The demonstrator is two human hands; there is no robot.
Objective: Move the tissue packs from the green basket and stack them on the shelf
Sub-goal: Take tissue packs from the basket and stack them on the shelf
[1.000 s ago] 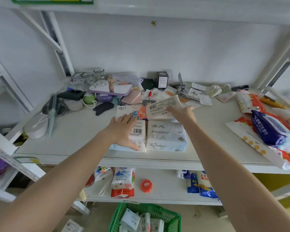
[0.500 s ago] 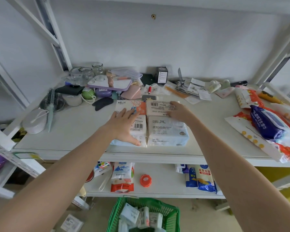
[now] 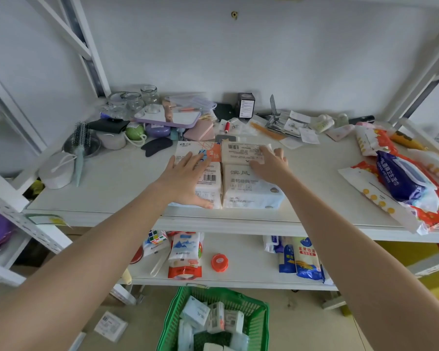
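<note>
head view: left hand [image 3: 185, 178] flat, fingers straight, same spot on left tissue stack [image 3: 200, 173]. right hand [image 3: 269, 164] now flat on back pack [image 3: 241, 154], laid down on shelf [image 3: 112, 188]. more packs in green basket [image 3: 260, 315] below.

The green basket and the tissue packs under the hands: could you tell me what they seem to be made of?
Green basket: apparently rigid moulded plastic, judging by its slatted lattice walls. Tissue packs: soft paper, presumably, in thin glossy plastic film; the wrap shows sheen, wrinkles and printed barcodes.
</note>
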